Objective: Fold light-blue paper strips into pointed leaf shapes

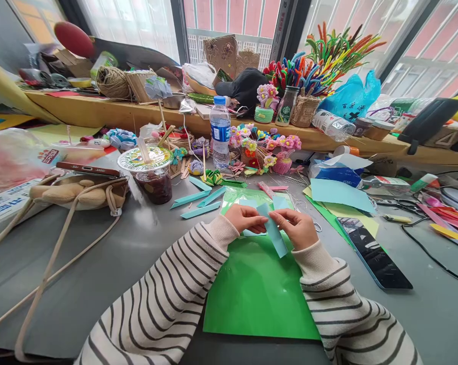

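Both of my hands pinch a light blue paper strip (275,236) just above a green paper sheet (257,291) on the grey table (111,253). My left hand (245,218) grips the strip's upper end with fingers closed. My right hand (295,226) holds the strip's middle from the right, fingers curled. The strip's lower end hangs free over the green sheet. Both arms wear striped sleeves. More folded light blue strips (200,198) lie on the table to the upper left of my hands.
A lidded drink cup (150,172) and a water bottle (220,132) stand behind the strips. A plush bag (79,191) with a phone lies left. A dark tablet (373,251), coloured paper (341,195) and scissors lie right. Paper flowers (265,147) and pipe cleaners (320,56) crowd the back.
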`<state>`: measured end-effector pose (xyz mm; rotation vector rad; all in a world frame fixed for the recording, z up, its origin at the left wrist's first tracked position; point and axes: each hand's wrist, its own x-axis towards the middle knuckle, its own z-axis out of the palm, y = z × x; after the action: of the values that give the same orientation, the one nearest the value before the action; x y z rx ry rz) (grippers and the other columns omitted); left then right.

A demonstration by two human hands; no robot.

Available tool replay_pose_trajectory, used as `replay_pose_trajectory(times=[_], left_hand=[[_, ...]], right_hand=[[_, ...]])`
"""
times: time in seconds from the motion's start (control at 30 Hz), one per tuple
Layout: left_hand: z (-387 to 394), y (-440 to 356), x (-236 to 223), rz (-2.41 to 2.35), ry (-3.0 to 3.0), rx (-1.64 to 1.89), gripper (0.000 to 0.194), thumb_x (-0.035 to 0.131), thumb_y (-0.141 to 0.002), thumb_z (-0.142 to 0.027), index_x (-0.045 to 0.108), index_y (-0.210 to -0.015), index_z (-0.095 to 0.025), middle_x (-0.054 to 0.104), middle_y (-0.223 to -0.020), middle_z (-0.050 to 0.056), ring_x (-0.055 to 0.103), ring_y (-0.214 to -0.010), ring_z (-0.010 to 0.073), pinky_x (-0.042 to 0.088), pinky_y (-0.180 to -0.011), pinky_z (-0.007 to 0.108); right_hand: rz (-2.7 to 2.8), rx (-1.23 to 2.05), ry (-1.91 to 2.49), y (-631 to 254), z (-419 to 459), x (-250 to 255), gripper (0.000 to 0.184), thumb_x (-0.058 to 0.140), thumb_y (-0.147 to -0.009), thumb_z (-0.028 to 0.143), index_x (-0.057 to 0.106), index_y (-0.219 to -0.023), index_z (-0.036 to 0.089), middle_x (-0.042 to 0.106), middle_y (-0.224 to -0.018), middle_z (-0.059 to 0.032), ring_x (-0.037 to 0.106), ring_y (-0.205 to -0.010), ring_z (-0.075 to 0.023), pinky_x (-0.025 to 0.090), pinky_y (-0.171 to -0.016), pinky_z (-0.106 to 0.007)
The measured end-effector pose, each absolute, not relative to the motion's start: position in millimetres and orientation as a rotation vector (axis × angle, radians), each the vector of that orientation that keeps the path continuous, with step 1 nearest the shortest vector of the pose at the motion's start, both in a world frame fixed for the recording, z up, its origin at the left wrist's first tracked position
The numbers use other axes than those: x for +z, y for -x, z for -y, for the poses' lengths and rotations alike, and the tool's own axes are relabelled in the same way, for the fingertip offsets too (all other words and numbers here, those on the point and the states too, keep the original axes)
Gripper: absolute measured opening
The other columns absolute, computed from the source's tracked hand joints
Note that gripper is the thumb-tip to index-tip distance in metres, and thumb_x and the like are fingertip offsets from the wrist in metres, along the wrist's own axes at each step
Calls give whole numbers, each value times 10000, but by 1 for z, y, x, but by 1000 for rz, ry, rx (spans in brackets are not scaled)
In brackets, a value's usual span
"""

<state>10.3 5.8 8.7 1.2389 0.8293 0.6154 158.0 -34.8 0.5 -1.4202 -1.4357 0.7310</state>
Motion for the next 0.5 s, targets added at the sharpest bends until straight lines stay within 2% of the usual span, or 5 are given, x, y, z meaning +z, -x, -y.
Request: replay_pose_trajectory(times=[0.5], left_hand=[[-7,-10,8,-826,-1260,644,285,658,-472,-350,549,-533,-94,592,-502,31,563,-486,115,467,-539,249]], right_hand=[[1330,928,1347,-155,37,4,240,575,-610,363,631,-633,131,599,-562,-20,525,-493,-118,469,-471,-243]])
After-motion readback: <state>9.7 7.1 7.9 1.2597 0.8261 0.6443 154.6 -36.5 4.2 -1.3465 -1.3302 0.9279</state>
